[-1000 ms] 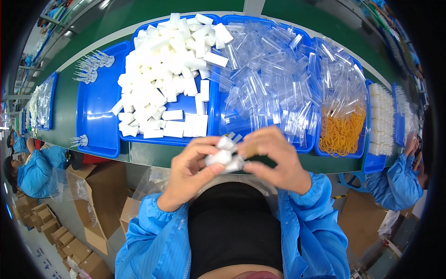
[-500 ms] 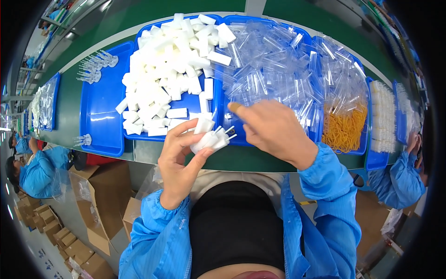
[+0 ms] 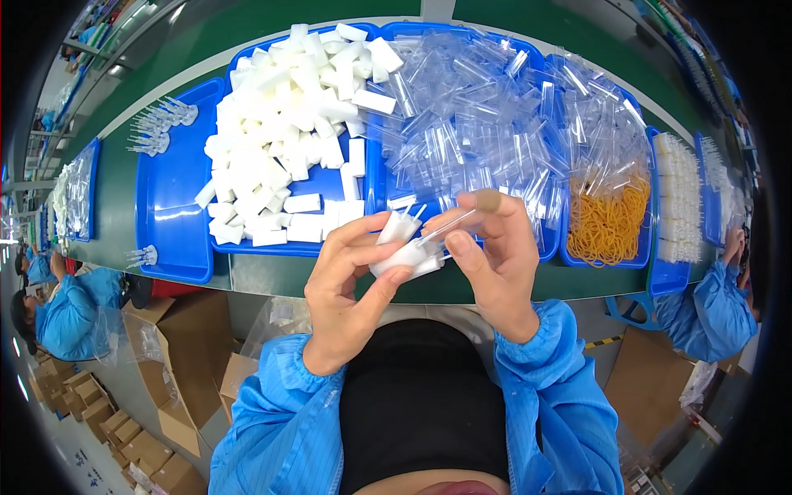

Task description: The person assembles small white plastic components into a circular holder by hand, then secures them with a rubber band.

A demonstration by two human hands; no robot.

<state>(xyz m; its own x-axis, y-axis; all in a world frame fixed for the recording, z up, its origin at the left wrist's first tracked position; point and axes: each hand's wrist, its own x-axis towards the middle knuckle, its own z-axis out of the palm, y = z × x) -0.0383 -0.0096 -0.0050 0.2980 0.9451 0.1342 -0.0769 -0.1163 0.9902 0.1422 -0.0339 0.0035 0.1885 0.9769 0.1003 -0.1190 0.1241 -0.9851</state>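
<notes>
Holding a small bunch of white foam blocks (image 3: 404,252) pinched in left hand (image 3: 351,289); right hand (image 3: 495,256) pinches a clear tube (image 3: 445,227) against them, above table edge. Trays still heaped: bulk remains.

White foam blocks (image 3: 406,247): small cluster of rectangular pieces, bunched together and tilted, clear tubes seated in them with tips pointing toward 1 o'clock. Held off the tabletop, near its front edge. Clear plastic tube (image 3: 450,224): thin, transparent, lying aslant toward 2 o'clock, its lower end touching the cluster at 2 o'clock.
</notes>
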